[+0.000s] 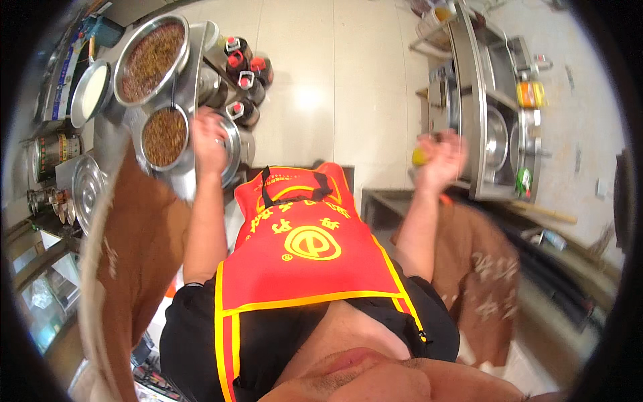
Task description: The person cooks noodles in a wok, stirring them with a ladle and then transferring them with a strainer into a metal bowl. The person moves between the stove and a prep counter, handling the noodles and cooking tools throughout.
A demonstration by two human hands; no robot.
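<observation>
My left hand [208,143] is raised at the edge of a steel table [115,120], blurred, its fingers seeming loosely bent. Close beside it stands a steel pot [165,138] of brown, crumbly food. Beyond that pot sits a wide steel basin [153,58] filled with similar reddish-brown food. A round metal vessel [231,151] shows partly behind my left wrist. Across the aisle my right hand [442,156] hovers near the corner of a steel sink counter [477,125], also blurred. Something yellow [419,157] shows beside its fingers; whether it is held is unclear.
Several dark jugs [246,85] with red caps stand on the tiled floor [331,65]. A pan [91,93] of white contents is at far left. Brown door curtains [145,226] hang on both sides of me. A yellow bottle [530,94] and a green bottle [524,182] stand by the sinks.
</observation>
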